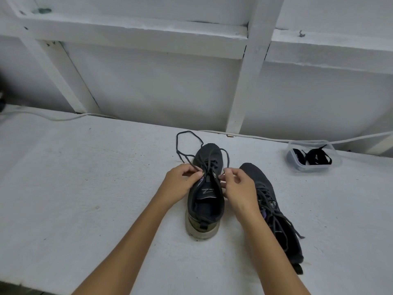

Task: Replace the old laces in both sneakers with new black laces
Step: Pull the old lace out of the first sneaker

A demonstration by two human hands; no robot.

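A dark sneaker point(205, 207) stands upright in the middle of the white table point(85, 177), toe pointing away from me. Its old dark lace point(180, 143) is loosened and loops out over the table beyond the toe. My left hand point(180, 182) pinches the lace at the left eyelets. My right hand point(236, 186) pinches the lace at the right eyelets. A second dark sneaker point(274, 211) lies tilted on its side to the right, partly behind my right forearm, still laced. New black laces point(316, 157) lie in a clear plastic tub point(297, 165) at the far right.
A white wall with painted beams point(248, 81) rises right behind the table. A white cable point(265, 137) runs along the table's back edge behind the tub. Bare tabletop spreads to the left of the sneakers.
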